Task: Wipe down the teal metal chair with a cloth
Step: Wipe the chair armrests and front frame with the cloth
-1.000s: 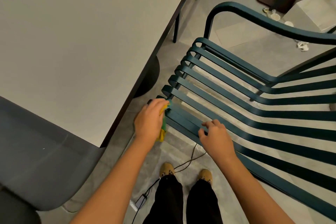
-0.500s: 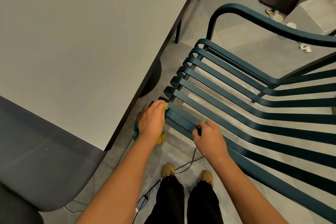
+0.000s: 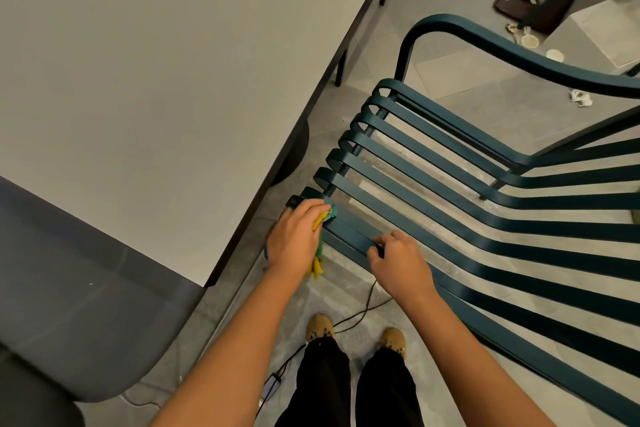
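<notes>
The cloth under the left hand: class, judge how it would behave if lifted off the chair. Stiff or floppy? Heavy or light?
Probably floppy: the cloth bunches under the left hand and a tail droops below a slat of the teal chair. Likely light: that tail hangs thin and crumpled. It should slump, not roll.

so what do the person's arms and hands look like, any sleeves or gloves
Both forearms are bare, no sleeves in view. The left hand and right hand have no gloves, rings or watch visible. Also worn: black trousers, tan shoes.
</notes>
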Action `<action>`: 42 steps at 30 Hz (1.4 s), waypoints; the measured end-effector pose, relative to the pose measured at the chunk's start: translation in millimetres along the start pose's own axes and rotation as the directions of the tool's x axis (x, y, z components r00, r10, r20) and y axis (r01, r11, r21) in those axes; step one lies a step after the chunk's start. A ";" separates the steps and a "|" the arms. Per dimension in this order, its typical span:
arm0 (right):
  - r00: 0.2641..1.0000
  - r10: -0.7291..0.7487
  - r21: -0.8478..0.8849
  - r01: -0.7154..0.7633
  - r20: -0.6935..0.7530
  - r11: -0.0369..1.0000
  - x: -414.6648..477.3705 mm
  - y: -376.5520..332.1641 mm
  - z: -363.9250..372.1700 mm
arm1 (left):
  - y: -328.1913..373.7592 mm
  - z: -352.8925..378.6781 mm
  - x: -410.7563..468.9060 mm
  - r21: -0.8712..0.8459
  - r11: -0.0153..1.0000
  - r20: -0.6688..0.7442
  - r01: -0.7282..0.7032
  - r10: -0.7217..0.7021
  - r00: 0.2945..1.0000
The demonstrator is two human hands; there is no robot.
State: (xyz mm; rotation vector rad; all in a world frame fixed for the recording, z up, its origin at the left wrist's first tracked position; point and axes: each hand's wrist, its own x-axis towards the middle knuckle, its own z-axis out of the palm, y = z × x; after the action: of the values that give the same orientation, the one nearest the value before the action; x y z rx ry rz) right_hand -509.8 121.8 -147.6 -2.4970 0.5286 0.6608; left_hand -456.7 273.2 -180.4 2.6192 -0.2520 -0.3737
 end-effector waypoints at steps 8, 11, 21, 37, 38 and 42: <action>1.000 -0.007 -0.004 0.007 -0.029 1.000 4.5 2.5 5.3 | -18.0 -1.2 22.3 -0.145 0.980 -0.029 0.138 -0.144 0.989; 0.999 -0.004 0.000 0.004 -0.033 1.000 6.3 2.3 7.2 | -24.0 -0.4 28.1 -0.148 0.972 -0.020 0.181 -0.185 0.982; 0.989 -0.043 0.129 0.062 -0.143 0.990 7.7 -1.4 5.8 | -23.8 -11.1 17.5 -0.427 0.783 0.099 0.453 -0.457 0.884; 0.867 -0.441 -0.021 0.458 0.234 0.889 32.9 -62.2 -15.7 | -27.9 -31.9 -30.9 -0.514 0.787 0.330 0.342 -0.187 0.925; 0.876 -0.431 0.005 0.440 0.216 0.898 32.3 -63.0 -15.1 | -31.7 -35.1 -31.2 -0.484 0.799 0.345 0.356 -0.200 0.917; 0.958 -0.249 0.273 0.205 0.139 0.940 25.8 -64.7 -4.1 | -37.8 -42.8 -31.5 -0.572 0.693 0.344 0.439 -0.284 0.895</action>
State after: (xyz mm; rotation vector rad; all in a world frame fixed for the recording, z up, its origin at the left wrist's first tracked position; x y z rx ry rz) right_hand -456.7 165.2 -135.0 -2.1897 0.2375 0.6632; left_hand -469.2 332.2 -155.5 1.9183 0.2994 -0.7555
